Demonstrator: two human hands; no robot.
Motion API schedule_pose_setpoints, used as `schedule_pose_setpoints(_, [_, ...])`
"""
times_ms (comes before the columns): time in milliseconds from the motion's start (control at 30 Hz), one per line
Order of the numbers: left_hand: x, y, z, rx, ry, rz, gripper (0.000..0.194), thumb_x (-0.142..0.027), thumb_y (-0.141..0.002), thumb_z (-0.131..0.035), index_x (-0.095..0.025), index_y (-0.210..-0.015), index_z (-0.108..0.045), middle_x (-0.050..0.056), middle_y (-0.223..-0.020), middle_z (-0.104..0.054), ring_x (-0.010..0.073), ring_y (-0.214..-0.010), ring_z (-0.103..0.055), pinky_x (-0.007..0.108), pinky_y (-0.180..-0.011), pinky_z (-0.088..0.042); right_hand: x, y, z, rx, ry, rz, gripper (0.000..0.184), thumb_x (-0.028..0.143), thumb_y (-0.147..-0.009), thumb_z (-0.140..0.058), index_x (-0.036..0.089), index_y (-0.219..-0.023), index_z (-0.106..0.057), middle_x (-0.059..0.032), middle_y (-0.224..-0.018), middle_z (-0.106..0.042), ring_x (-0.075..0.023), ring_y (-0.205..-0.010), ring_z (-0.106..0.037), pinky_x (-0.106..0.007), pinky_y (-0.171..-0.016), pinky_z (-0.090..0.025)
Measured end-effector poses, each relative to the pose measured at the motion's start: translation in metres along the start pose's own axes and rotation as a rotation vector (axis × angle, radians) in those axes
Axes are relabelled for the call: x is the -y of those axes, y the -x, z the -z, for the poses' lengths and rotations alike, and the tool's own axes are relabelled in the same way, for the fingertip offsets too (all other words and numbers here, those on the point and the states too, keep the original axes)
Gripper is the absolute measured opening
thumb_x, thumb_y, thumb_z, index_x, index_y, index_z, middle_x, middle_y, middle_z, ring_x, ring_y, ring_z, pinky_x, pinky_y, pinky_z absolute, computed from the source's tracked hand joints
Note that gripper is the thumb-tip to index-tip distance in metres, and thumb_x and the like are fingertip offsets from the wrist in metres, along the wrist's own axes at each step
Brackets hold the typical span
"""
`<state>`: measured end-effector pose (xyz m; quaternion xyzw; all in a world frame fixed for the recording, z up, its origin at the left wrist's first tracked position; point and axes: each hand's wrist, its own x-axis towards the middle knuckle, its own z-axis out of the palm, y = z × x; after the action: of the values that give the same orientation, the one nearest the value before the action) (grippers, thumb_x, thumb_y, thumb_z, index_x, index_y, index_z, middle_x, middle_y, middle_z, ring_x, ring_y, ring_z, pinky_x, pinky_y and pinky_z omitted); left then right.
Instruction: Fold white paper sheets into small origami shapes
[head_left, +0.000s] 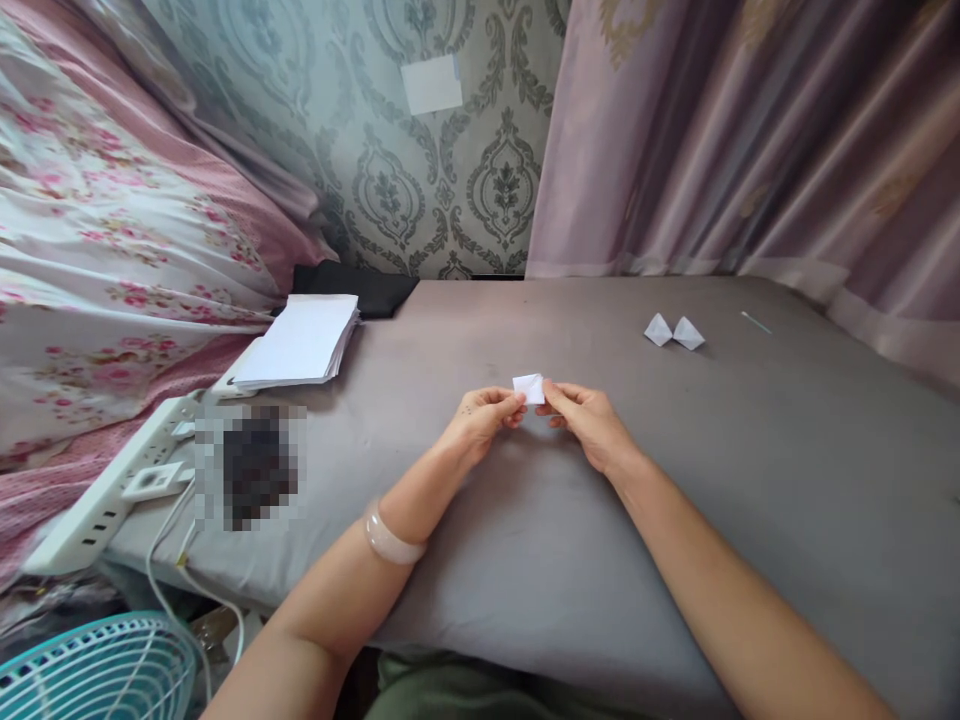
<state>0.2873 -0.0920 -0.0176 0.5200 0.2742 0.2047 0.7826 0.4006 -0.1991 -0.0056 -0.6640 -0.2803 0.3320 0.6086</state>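
Note:
A small folded square of white paper [529, 387] is held up above the grey table, between my two hands. My left hand [486, 418] pinches its lower left side between thumb and fingers. On the right edge, my right hand [586, 415] grips the same paper with thumb and fingertips. Both hands are closed on it, and the fingers behind the paper are partly hidden. A pale bangle [390, 538] circles my left forearm. Farther back on the right stands a white folded-paper shape [675, 332] with two pointed halves.
A stack of white paper [304, 340] lies at the back left beside a black cloth-like item [360, 288]. A power strip [127, 480] with cables runs along the left edge. A teal fan [97, 670] stands low left. A thin stick [756, 322] lies far right.

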Motion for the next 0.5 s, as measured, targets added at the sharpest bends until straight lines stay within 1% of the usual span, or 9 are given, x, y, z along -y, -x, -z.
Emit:
schedule_pose_setpoints(67, [0.003,0.000,-0.005,-0.029,0.003,0.019,0.027,-0.030,-0.065,-0.079,-0.010,-0.067,-0.062,0.001,-0.060,-0.059,0.0064,-0.052,-0.050,0.022,-0.055,-0.040,-0.004,-0.001,-0.004,-0.042,0.037,0.038,0.040,0.054,-0.071,-0.065,0.017,-0.085,-0.070,-0.0081,-0.084,-0.072,-0.0174,-0.073,-0.065,-0.026,-0.058,-0.047])
schedule_pose_setpoints(167, [0.008,0.000,-0.009,-0.047,-0.072,0.052,0.026,-0.030,-0.071,-0.075,-0.011,-0.064,-0.059,0.000,-0.058,-0.057,0.0057,-0.048,-0.049,0.021,-0.051,-0.039,-0.011,-0.006,-0.002,-0.097,0.099,0.068,0.035,0.051,-0.067,-0.067,0.016,-0.073,-0.066,-0.0021,-0.061,-0.065,-0.0132,-0.056,-0.057,-0.025,-0.053,-0.043])
schedule_pose_setpoints(233, [0.008,-0.001,-0.007,0.004,-0.186,0.086,0.027,-0.033,-0.074,-0.072,-0.012,-0.063,-0.059,0.001,-0.057,-0.056,0.0061,-0.048,-0.048,0.021,-0.049,-0.038,-0.014,-0.011,0.003,-0.044,0.149,0.069,0.032,0.049,-0.066,-0.067,0.017,-0.066,-0.064,0.0014,-0.052,-0.058,-0.0105,-0.048,-0.049,-0.024,-0.049,-0.039])
schedule_pose_setpoints(300, [0.006,-0.002,0.000,0.042,-0.335,0.106,0.031,-0.038,-0.079,-0.066,-0.012,-0.063,-0.060,0.002,-0.057,-0.057,0.0076,-0.049,-0.049,0.021,-0.048,-0.037,-0.015,-0.014,0.011,0.041,0.208,0.069,0.029,0.047,-0.067,-0.066,0.018,-0.063,-0.064,0.0022,-0.051,-0.057,-0.0095,-0.046,-0.045,-0.024,-0.047,-0.036])
schedule_pose_setpoints(333, [0.003,-0.003,0.004,0.022,-0.415,0.076,0.033,-0.041,-0.081,-0.062,-0.012,-0.065,-0.061,0.002,-0.057,-0.057,0.0084,-0.050,-0.049,0.022,-0.048,-0.036,-0.015,-0.015,0.014,0.076,0.241,0.064,0.029,0.046,-0.068,-0.065,0.018,-0.062,-0.064,0.0016,-0.052,-0.059,-0.0097,-0.047,-0.046,-0.024,-0.047,-0.036])
schedule_pose_setpoints(367, [0.001,-0.004,0.008,-0.027,-0.500,-0.006,0.033,-0.042,-0.082,-0.060,-0.012,-0.066,-0.062,0.001,-0.057,-0.056,0.0087,-0.051,-0.047,0.022,-0.048,-0.035,-0.015,-0.015,0.017,0.104,0.276,0.056,0.028,0.044,-0.069,-0.064,0.018,-0.062,-0.065,0.0007,-0.054,-0.061,-0.0102,-0.048,-0.048,-0.024,-0.048,-0.037])
schedule_pose_setpoints(400, [-0.002,-0.004,0.012,-0.067,-0.583,-0.125,0.031,-0.041,-0.082,-0.060,-0.013,-0.068,-0.063,0.001,-0.057,-0.055,0.0090,-0.052,-0.047,0.022,-0.050,-0.035,-0.015,-0.016,0.019,0.128,0.308,0.046,0.026,0.043,-0.070,-0.064,0.018,-0.062,-0.066,-0.0002,-0.056,-0.063,-0.0111,-0.050,-0.050,-0.024,-0.050,-0.038])
schedule_pose_setpoints(433, [-0.004,-0.005,0.016,-0.072,-0.649,-0.246,0.027,-0.039,-0.081,-0.060,-0.014,-0.072,-0.063,0.000,-0.060,-0.055,0.0093,-0.055,-0.047,0.022,-0.052,-0.035,-0.015,-0.016,0.021,0.150,0.335,0.038,0.025,0.041,-0.071,-0.063,0.018,-0.064,-0.067,-0.0010,-0.059,-0.065,-0.0121,-0.053,-0.053,-0.025,-0.052,-0.040])
schedule_pose_setpoints(500, [-0.007,-0.005,0.020,0.019,-0.752,-0.433,0.015,-0.030,-0.078,-0.063,-0.015,-0.081,-0.065,0.001,-0.070,-0.058,0.0103,-0.063,-0.049,0.022,-0.060,-0.038,-0.016,-0.016,0.022,0.186,0.380,0.023,0.020,0.037,-0.071,-0.063,0.019,-0.068,-0.069,-0.0017,-0.064,-0.068,-0.0135,-0.057,-0.057,-0.026,-0.056,-0.042])
